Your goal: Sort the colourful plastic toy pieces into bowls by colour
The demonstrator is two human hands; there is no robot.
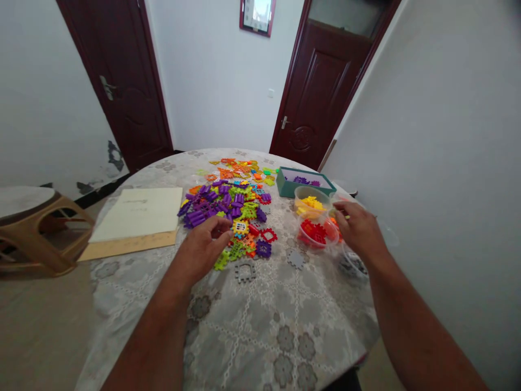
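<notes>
My left hand [207, 244] is at the near side of a heap of mixed plastic pieces [220, 201], thumb and fingers pinched at the edge of a yellow square piece [240, 227] with a window pattern. Over the tubs at the right is my right hand [358, 225], its fingers closed together; whatever they hold is too small to make out. Below and beside it are a tub of red pieces [317, 232], a tub of yellow pieces [310, 205], orange pieces partly hidden by the hand, and a tub of grey pieces [353, 264].
A green box [287, 187] with purple pieces stands behind the tubs. Orange pieces [230, 172] lie at the table's far side. Grey pieces [296, 259] lie nearer me. Paper sheets [136, 214] lie at the left, beside a stool [49, 233].
</notes>
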